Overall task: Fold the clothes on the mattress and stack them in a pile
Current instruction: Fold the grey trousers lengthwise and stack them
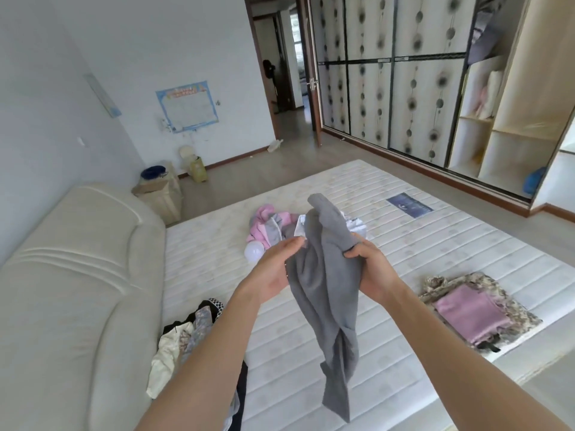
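A grey garment [326, 293] hangs bunched in the air above the white mattress [435, 244]. My right hand [373, 272] grips its upper part from the right. My left hand [273, 269] holds its left edge with curled fingers. A folded pile [476, 309], a pink piece on top of a patterned one, lies on the mattress at the right. A loose heap of pink, grey and white clothes [270, 227] lies beyond my hands. More unfolded clothes [189, 334] sit at the mattress's left edge.
A cream padded headboard [71, 275] runs along the left. A white bulb-like ball [254, 251] lies by the pink heap. A dark blue label [409, 205] is on the mattress far right. Wardrobe shelves [504, 138] stand at the right.
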